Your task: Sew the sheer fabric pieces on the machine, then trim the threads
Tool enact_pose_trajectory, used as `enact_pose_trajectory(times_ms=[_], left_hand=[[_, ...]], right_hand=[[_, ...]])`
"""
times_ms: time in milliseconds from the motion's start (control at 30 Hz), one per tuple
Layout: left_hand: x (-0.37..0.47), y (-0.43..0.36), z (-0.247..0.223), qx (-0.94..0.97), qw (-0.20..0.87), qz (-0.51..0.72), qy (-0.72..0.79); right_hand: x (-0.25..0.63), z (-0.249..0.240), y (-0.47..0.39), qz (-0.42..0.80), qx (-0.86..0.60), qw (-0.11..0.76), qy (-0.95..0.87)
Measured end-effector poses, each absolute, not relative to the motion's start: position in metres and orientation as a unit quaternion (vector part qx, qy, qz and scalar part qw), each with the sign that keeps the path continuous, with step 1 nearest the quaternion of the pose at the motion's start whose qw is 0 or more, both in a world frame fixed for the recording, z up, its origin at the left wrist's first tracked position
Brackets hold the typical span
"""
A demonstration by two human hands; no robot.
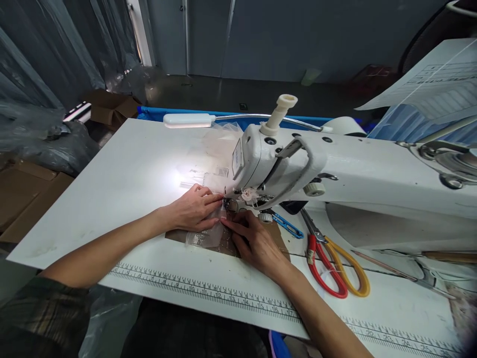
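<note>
My left hand (197, 209) lies open, fingers stretched out, on a piece of sheer whitish fabric (208, 236) under the head of a white sewing machine (248, 149). Its fingertips point at the needle area. On the other side, my right hand (257, 241) has its index fingertip at the fabric's right edge, close to the presser foot (228, 204). The thumb is held apart from that finger, and the remaining fingers bend toward the foot. Beneath the fabric is a brown sheet (276, 236). Fine detail around the needle is too small to tell.
Scissors with red and yellow handles (337, 268) and a blue metal tool (286, 224) lie right of the needle. A ruler strip (208, 293) runs along the table's front edge. A lamp (188, 120) stands behind; cardboard boxes (33, 194) are at left.
</note>
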State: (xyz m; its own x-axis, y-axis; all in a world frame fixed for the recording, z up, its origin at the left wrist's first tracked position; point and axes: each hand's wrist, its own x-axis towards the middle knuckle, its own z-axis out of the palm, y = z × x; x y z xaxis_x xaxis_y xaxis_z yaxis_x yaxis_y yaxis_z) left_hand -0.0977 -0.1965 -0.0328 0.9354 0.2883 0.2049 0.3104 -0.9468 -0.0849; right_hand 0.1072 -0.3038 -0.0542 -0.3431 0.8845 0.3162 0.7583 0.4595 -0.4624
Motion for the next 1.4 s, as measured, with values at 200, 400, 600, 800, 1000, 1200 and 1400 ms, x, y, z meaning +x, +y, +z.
enact_pose_trajectory(times_ms=[200,400,600,800,1000,1200,1400], left_hand=[[-0.097,-0.198,-0.031,-0.981,0.061,-0.102,-0.153],[-0.096,-0.199,-0.033,-0.980,0.078,-0.106,-0.152],[-0.103,-0.203,-0.021,-0.973,0.098,-0.144,-0.150],[-0.120,-0.215,-0.021,-0.980,-0.056,-0.190,0.026],[-0.119,-0.221,-0.037,-0.975,-0.037,-0.220,0.008],[-0.115,-0.224,-0.034,-0.953,0.041,-0.298,0.026],[-0.116,-0.223,-0.037,-0.960,0.030,-0.275,0.036]], right_hand=[[0.107,-0.055,-0.304,0.112,-0.508,0.261,-0.813],[0.107,-0.057,-0.305,0.123,-0.524,0.255,-0.803],[0.109,-0.062,-0.305,0.104,-0.531,0.252,-0.803],[0.108,-0.062,-0.305,0.104,-0.527,0.257,-0.803],[0.105,-0.059,-0.305,0.101,-0.530,0.260,-0.800],[0.106,-0.062,-0.305,0.092,-0.518,0.278,-0.804],[0.106,-0.061,-0.305,0.086,-0.513,0.284,-0.806]])
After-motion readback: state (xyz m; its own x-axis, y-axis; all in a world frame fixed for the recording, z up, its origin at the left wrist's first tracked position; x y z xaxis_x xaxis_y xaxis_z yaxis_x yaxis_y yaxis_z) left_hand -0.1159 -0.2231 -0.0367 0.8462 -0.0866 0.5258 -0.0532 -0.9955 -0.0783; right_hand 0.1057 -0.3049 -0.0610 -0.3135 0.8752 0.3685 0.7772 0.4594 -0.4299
